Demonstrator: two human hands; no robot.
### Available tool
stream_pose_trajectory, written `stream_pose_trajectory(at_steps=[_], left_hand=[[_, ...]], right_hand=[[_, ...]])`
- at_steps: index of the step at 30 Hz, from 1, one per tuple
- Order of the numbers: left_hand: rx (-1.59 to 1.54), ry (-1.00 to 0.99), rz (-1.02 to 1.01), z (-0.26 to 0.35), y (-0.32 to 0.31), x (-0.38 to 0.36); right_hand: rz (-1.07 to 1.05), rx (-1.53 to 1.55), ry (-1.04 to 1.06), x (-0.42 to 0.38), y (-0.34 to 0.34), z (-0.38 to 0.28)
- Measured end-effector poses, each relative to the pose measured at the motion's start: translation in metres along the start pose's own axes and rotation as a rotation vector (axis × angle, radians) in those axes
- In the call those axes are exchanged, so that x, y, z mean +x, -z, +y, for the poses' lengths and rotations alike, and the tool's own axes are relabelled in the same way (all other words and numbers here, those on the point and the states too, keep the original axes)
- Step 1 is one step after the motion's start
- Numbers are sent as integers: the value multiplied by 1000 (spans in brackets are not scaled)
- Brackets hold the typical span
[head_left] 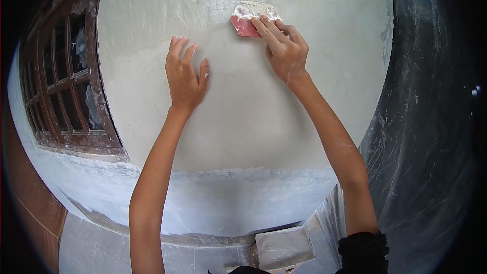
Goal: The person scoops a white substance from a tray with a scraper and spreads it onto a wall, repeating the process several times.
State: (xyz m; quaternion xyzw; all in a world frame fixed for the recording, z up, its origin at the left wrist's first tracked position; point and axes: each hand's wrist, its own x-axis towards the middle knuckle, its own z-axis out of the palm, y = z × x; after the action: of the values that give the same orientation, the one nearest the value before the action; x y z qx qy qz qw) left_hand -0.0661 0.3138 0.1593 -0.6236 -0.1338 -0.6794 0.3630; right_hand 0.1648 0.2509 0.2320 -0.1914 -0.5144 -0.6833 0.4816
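High on the wall point(243, 116), my right hand point(287, 53) grips a red putty spreader point(245, 27), its fingers pressed over the lower right of it. Thick off-white putty covers the spreader's upper edge and part of its face, which lies close against the wall. To the left and a little lower, my left hand point(185, 77) is raised over the plastered surface with its fingers apart and nothing in them. White smears show on its fingertips. Damp-looking grey-beige plaster spreads around both hands, with ridges higher up.
A brown wooden window point(68, 83) with small panes is set in the wall at the left. Below the plaster runs a bluish-white band point(218, 200). A putty-coated rectangular tray point(285, 247) sits on the floor. Dark plastic sheeting point(421, 122) hangs at the right.
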Motion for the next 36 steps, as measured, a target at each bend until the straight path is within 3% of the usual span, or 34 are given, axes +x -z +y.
stream_pose_trajectory(at_steps=[7,23,27,29,30,32,33,35,36], left_hand=[[-16,-13,25,-6,0,-4],[-38,8,92,-7,-3,-6],[-36,17,14,-2,3,-4],[-35,13,22,-1,5,5],[-42,-3,26,-2,6,11],[-50,-16,23,-4,7,18],[-31,-9,36,-5,6,25],[-10,-5,48,-7,0,32],[-10,2,70,-7,-3,35]], right_hand=[[-33,-23,23,-16,-2,-2],[-426,12,11,-57,55,-48],[-503,43,-12,-46,91,-66],[-551,191,-227,-28,108,-63],[-541,187,-221,-18,110,-58],[-419,267,-450,-2,111,-50],[-422,267,-453,8,108,-46],[-161,463,-755,29,89,-31],[-158,465,-756,34,77,-22]])
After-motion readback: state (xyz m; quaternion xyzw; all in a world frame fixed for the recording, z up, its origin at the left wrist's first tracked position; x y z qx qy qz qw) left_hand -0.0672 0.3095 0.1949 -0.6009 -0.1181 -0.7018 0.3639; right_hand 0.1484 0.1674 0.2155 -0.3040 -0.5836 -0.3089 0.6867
